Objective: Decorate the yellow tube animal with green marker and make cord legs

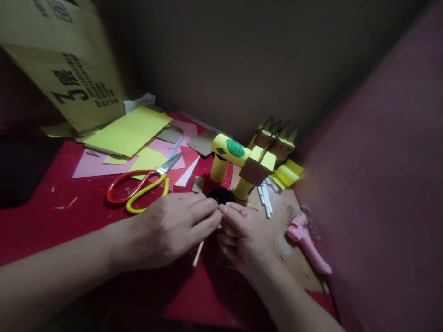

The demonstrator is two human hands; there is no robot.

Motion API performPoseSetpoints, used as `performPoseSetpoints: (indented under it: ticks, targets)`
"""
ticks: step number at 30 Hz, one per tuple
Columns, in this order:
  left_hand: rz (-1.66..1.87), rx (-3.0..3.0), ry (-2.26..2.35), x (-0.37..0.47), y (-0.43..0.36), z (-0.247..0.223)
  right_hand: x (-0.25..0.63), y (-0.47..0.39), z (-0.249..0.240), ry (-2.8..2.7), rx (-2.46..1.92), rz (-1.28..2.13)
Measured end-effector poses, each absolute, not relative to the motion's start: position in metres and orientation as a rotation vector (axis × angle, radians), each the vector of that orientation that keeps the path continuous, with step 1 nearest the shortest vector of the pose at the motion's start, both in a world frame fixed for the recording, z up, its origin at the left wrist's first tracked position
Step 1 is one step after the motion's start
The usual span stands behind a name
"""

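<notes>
My left hand [185, 223] is closed, and a thin pale wooden stick [198, 253] pokes out below its fingers. Against its fingertips, the thumb and fingers of my right hand [240, 230] are pinched together; what they hold is hidden. Just behind the fingertips is a black round thing [224, 195], partly covered by the hands. Beyond it stands a yellow paper-covered figure of tubes and a box [265, 159], with green patches and pointed pieces on top. Scissors [152, 182] with red and yellow handles lie beside my left hand.
Yellow sheets [133, 131], pink paper [93, 163] and cardboard scraps lie at the left back, before a large cardboard box [69, 69]. On a cardboard sheet [284, 249] at right are white sticks [266, 200] and a pink glue gun [309, 244]. Walls close off the back and right.
</notes>
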State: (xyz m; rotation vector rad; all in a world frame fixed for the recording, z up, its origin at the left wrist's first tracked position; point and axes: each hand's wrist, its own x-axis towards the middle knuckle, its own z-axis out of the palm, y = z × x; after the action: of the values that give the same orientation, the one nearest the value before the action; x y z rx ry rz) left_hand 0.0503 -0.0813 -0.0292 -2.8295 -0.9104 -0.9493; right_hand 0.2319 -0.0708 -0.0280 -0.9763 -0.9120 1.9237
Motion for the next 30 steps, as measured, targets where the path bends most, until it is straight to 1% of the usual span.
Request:
performPoseSetpoints:
  ticks: [4, 7, 9, 12, 14, 17, 19, 21, 24, 30]
  targets:
    - [-1.166, -2.584, -0.77, 0.053, -0.081, -0.032, 0.233, -0.073, -0.027, -0.889, -0.944, 1.947]
    - [-1.386, -2.508, -0.863, 0.051, -0.079, -0.032, 0.234, -0.074, -0.028, -0.865, -0.933, 1.975]
    - [-1.412, -2.388, -0.941, 0.045, -0.075, -0.032, 0.235, -0.074, -0.029, -0.862, -0.925, 1.986]
    - [-1.341, -2.221, -1.042, 0.032, -0.065, -0.03, 0.236, -0.073, -0.031, -0.846, -0.905, 2.006]
    - [-1.384, -2.239, -1.137, 0.028, -0.063, -0.026, 0.237, -0.071, -0.032, -0.83, -0.886, 2.028]
    - [-1.666, -2.315, -1.236, 0.033, -0.071, -0.017, 0.236, -0.07, -0.031, -0.81, -0.867, 2.059]
    - [-1.844, -2.421, -1.217, 0.04, -0.078, -0.012, 0.236, -0.069, -0.031, -0.801, -0.855, 2.076]
    - [-1.945, -2.524, -1.155, 0.045, -0.083, -0.01, 0.236, -0.069, -0.03, -0.794, -0.846, 2.086]
    - [-1.951, -2.586, -1.056, 0.049, -0.084, -0.011, 0.237, -0.069, -0.031, -0.789, -0.848, 2.086]
    - [-1.738, -2.701, -0.842, 0.054, -0.079, -0.02, 0.237, -0.07, -0.035, -0.828, -0.839, 2.112]
